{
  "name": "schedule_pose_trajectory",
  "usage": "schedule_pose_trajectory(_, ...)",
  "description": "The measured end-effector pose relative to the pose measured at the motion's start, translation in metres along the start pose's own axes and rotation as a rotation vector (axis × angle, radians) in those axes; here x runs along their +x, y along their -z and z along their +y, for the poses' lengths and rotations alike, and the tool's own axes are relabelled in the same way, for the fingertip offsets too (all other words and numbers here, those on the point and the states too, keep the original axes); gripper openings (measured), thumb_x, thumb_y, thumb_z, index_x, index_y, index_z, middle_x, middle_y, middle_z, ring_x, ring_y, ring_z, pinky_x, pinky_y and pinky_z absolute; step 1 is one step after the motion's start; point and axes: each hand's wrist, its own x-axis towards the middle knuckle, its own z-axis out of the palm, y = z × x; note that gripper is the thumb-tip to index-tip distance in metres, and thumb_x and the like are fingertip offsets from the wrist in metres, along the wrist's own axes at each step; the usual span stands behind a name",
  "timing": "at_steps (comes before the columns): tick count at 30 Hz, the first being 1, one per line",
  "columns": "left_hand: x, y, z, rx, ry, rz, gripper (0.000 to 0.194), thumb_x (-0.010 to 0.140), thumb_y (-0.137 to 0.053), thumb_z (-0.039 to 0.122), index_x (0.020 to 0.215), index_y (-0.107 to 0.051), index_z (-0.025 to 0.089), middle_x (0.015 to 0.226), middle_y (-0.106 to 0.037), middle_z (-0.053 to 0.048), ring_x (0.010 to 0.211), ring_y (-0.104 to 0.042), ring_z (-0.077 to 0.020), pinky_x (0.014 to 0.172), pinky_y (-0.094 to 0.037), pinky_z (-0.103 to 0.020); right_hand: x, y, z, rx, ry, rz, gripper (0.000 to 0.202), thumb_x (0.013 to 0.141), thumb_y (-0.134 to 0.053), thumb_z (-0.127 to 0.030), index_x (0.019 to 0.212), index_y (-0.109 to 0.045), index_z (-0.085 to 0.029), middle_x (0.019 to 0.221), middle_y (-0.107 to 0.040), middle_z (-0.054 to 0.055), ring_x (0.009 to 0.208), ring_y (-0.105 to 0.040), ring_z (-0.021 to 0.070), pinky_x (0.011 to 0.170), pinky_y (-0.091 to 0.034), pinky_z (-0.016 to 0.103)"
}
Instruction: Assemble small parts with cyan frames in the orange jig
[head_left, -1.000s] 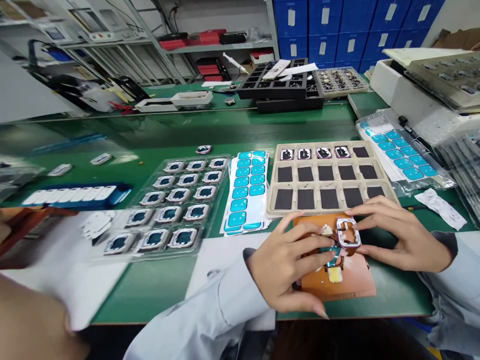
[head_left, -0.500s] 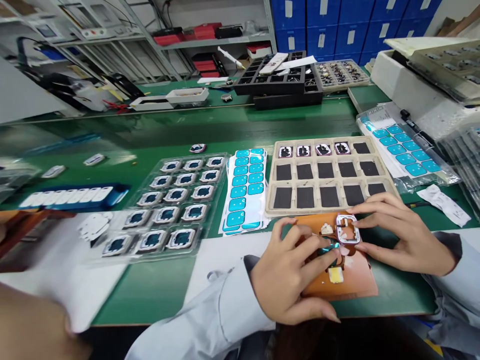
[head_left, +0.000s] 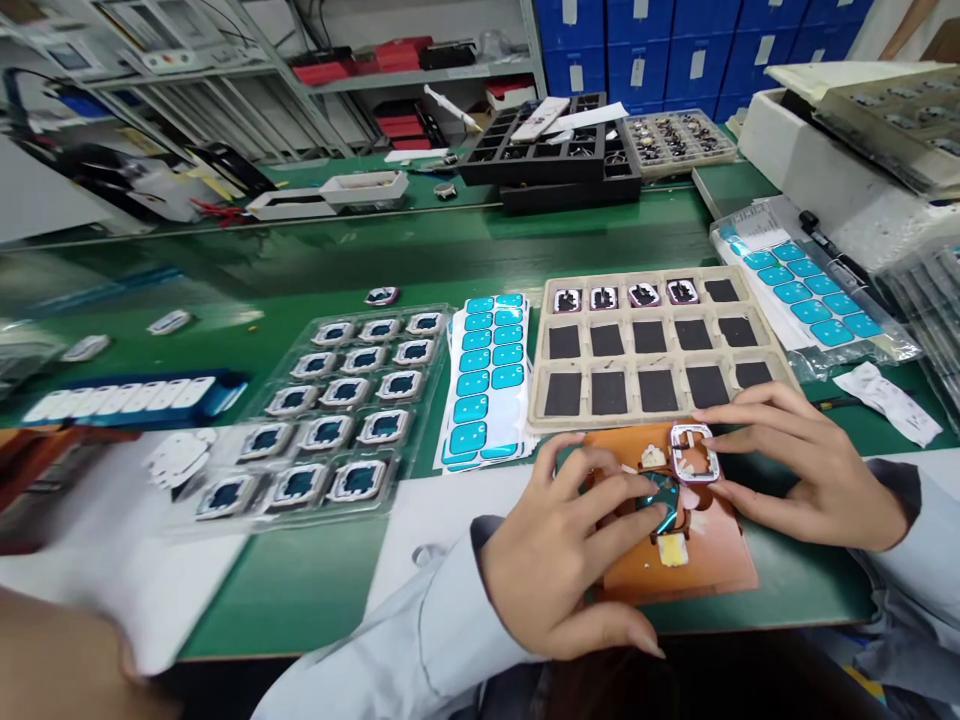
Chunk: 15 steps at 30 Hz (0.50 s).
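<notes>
My right thumb and fingers pinch the frame point(head_left: 677, 455) at the mat's point(head_left: 712, 565) far edge; my left hand point(head_left: 570, 560), loosely spread, rests fingertips on the blue piece point(head_left: 667, 492) mid-mat. Seemingly I'm positioning that piece; moving on calls for a steady right hand point(head_left: 806, 480).

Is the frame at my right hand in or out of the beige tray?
Out: the pale rectangular frame is over the orange mat, touched by the right hand, outside the beige plastic tray.
</notes>
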Motion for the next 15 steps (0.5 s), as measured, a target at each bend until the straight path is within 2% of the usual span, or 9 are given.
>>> schedule_pose_trajectory(3, -0.0013, -0.002, 0.0007, 0.009, 0.001, 0.014, 0.065, 0.091, -0.039, 0.069, 0.122, -0.062, 0.017, 0.102, -0.07, -0.011, 0.096, -0.05, -0.0272, 0.102, -0.026, -0.054, -0.0002, -0.0006, 0.0001, 0.0, 0.006, 0.001, 0.019, 0.088, -0.067, -0.025, 0.106, -0.065, -0.023, 0.115, -0.07, 0.009, 0.096, -0.06, 0.0272, 0.084, -0.052, 0.047)
schedule_pose_trajectory(9, -0.0008, -0.0022, -0.0057, 0.043, -0.046, -0.081, 0.07, 0.088, -0.042, 0.072, 0.131, -0.055, 0.019, 0.123, -0.067, -0.013, 0.116, -0.051, -0.0327, 0.111, -0.015, -0.057, 0.0, -0.0013, -0.0002, 0.004, 0.008, -0.001, 0.019, 0.089, -0.066, -0.025, 0.108, -0.064, -0.023, 0.116, -0.07, 0.01, 0.097, -0.06, 0.0271, 0.084, -0.051, 0.047)
schedule_pose_trajectory(15, -0.001, 0.0004, 0.0015, 0.069, -0.004, -0.043, 0.071, 0.093, -0.029, 0.071, 0.131, -0.057, 0.018, 0.124, -0.066, -0.013, 0.105, -0.049, -0.0305, 0.104, -0.021, -0.055, -0.0003, -0.0024, -0.0006, -0.005, 0.012, 0.004, 0.019, 0.089, -0.066, -0.023, 0.107, -0.064, -0.022, 0.117, -0.069, 0.011, 0.099, -0.062, 0.0275, 0.085, -0.051, 0.047)
